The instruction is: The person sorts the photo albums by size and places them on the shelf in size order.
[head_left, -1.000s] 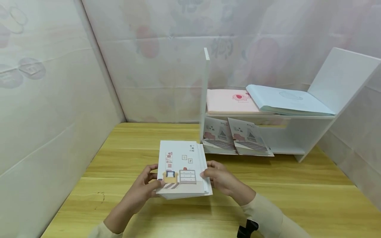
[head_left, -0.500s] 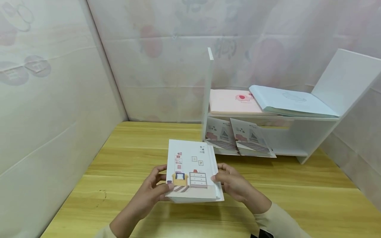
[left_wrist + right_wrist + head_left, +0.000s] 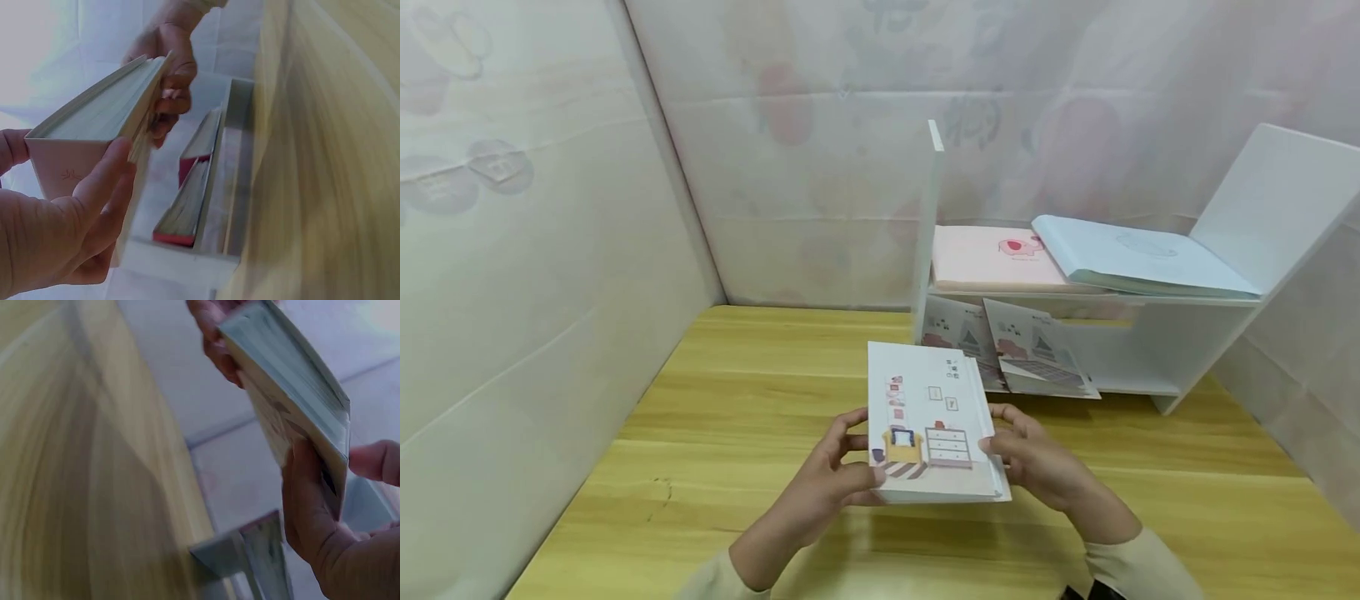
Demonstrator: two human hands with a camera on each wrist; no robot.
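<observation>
A thick white photo album [image 3: 925, 400] with a printed yellow armchair and drawers on its cover is held over the table between both hands. My left hand [image 3: 823, 479] grips its left side, thumb on the front cover near the lower corner. My right hand [image 3: 1048, 458] pinches the opposite edge, thumb on top and fingers underneath. In the left wrist view the album's pale end face [image 3: 69, 165] and page block show, with the left fingers along the covers. From the right wrist, the album [image 3: 294, 381] stands tilted, its page edges visible between thumb and fingers.
A white desktop shelf [image 3: 1285, 192] stands at the back right. On its upper board lie a pink album [image 3: 970, 254] and a light blue album [image 3: 1150, 254], partly overlapping. Two illustrated albums lean below, the nearer album [image 3: 1033, 346] jutting forward. Cloth walls [image 3: 805, 183] enclose the wooden table [image 3: 722, 400].
Both hands have carried the album to the right, toward the shelf, keeping their hold on it. The head view has shifted slightly; the shelf and its albums look the same.
</observation>
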